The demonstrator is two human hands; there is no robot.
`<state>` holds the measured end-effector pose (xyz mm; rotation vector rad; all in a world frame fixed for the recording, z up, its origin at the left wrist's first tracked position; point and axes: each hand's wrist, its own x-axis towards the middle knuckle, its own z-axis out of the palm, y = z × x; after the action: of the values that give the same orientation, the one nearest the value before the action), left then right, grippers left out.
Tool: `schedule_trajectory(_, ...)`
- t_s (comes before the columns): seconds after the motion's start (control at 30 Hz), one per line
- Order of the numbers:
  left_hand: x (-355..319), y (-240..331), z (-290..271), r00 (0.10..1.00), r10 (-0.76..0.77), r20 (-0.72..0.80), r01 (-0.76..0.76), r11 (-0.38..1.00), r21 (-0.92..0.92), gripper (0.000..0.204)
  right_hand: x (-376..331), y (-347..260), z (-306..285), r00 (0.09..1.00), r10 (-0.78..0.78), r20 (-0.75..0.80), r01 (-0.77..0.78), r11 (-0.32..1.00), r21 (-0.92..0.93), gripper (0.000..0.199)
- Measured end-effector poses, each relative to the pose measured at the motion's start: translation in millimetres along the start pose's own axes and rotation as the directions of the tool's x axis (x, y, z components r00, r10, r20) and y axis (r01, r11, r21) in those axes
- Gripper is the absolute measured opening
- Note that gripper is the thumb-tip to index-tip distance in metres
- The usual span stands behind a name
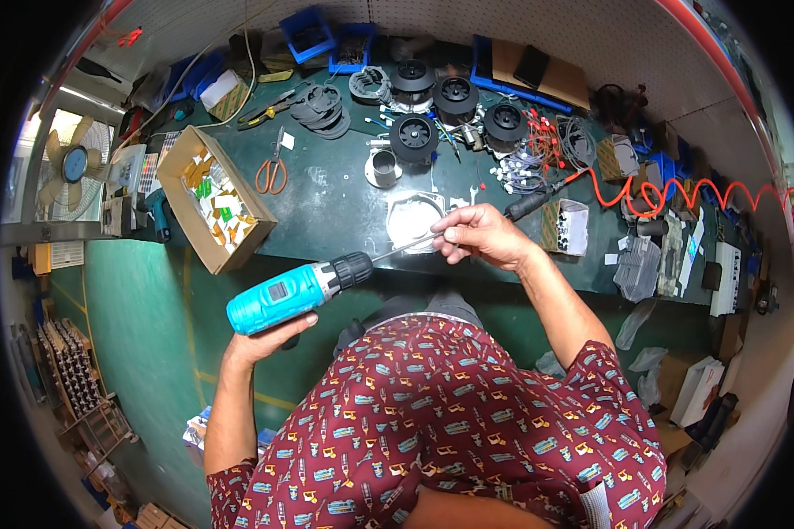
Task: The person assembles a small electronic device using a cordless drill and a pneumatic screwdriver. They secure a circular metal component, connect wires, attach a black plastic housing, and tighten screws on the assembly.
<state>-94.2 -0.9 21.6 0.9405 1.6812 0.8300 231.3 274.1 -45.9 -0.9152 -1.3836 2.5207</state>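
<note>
My left hand (272, 340) is wrapped round the grip of a teal cordless drill (282, 298), held level in front of my body with its black chuck towards the right. A long thin metal bit (395, 252) runs out of the chuck. Its far end lies between the pinched thumb and fingers of my right hand (485, 236). Just behind the bit, by the bench's front edge, lies a fan housing (414, 219) with a round, bright opening. A metal ring-shaped part (384, 167) sits farther back. The drill's handle is mostly hidden.
On the green bench (326, 212) stand an open cardboard box (229, 251) of small packets, orange-handled scissors (272, 175) and several black fan wheels (413, 137). A dark air tool (531, 204) on an orange coiled hose (670, 196) lies right, near a small parts box (566, 227).
</note>
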Motion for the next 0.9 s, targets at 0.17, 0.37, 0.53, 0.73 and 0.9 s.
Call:
schedule_trajectory(0.17,13,20,-7,0.993,0.099,0.057,-0.108,0.977,0.184,0.036,18,27,15,0.901,-0.433,0.035,0.277,0.511,-0.814,0.02)
schedule_trajectory(0.37,43,53,-9,0.967,0.158,0.198,-0.202,0.954,0.223,0.034,30,44,44,0.945,-0.28,-0.171,0.006,0.536,-0.844,0.027)
schedule_trajectory(0.53,59,62,-8,0.963,0.117,0.242,-0.193,0.928,0.32,0.035,31,52,43,0.957,-0.151,-0.246,-0.036,0.784,-0.619,0.025)
schedule_trajectory(0.73,66,98,1,0.942,0.103,0.319,-0.264,0.814,0.518,0.033,25,58,14,0.736,-0.586,-0.339,0.095,0.585,-0.805,0.032)
schedule_trajectory(0.9,70,159,39,0.936,-0.042,0.35,-0.269,0.553,0.788,0.031,61,78,-14,0.595,-0.784,-0.175,0.152,0.323,-0.934,0.04)
